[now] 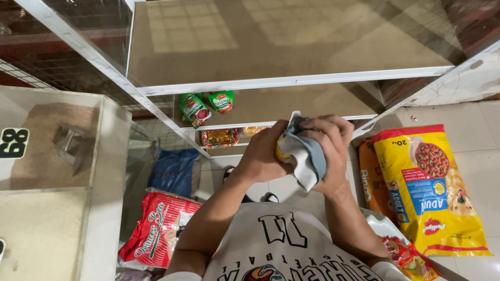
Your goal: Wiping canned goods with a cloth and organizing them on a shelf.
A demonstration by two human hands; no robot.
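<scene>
Grey cloth (308, 156) bunched in my right hand (328, 143), fingers curled tight, rubs the yellow packet (282, 152) my left hand (263, 156) clamps above the glass shelf (291, 57); a loose squeeze could drop it.

Landmark: glass cabinet (291, 83), white-framed, standing on the tiled floor (469, 112).
Top shelf: bare brown board (271, 36) behind the glass.
Second shelf: two green sauce pouches (205, 106) at its left end, leaning side by side.
Third shelf: a clear packet of coloured sweets (220, 138) and an orange packet (255, 129) just beside it, partly hidden.
Floor right of cabinet: yellow pet food bag (432, 192) lying flat, overlapping an orange bag (372, 179) on its cabinet side.
Floor left of cabinet: blue bag (174, 170), and a red-and-white sack (156, 229) nearer the person.
</scene>
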